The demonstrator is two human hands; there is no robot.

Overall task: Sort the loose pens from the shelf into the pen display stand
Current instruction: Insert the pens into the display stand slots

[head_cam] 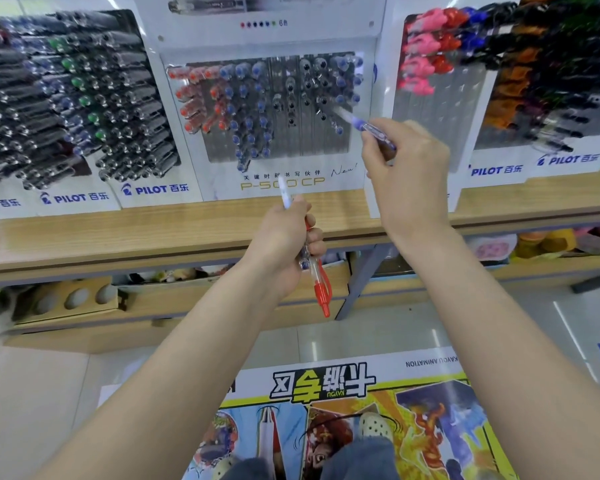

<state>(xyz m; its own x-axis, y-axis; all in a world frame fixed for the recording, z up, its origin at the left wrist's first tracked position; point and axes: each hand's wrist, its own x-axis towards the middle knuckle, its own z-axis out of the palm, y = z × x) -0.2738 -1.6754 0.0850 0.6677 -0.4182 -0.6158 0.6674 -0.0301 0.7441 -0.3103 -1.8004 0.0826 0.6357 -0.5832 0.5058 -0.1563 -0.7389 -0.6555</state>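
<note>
Right hand [407,174]: one pen [368,128]. Left hand [278,244]: two pens [321,289].

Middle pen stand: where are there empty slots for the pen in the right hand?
The middle stand has bare grey slots at bottom left, under the red pens, and at bottom right, below the black-tipped pens, near the blue pen in the right hand. The blue pens between are dense. The stand to the left is packed full.
</note>
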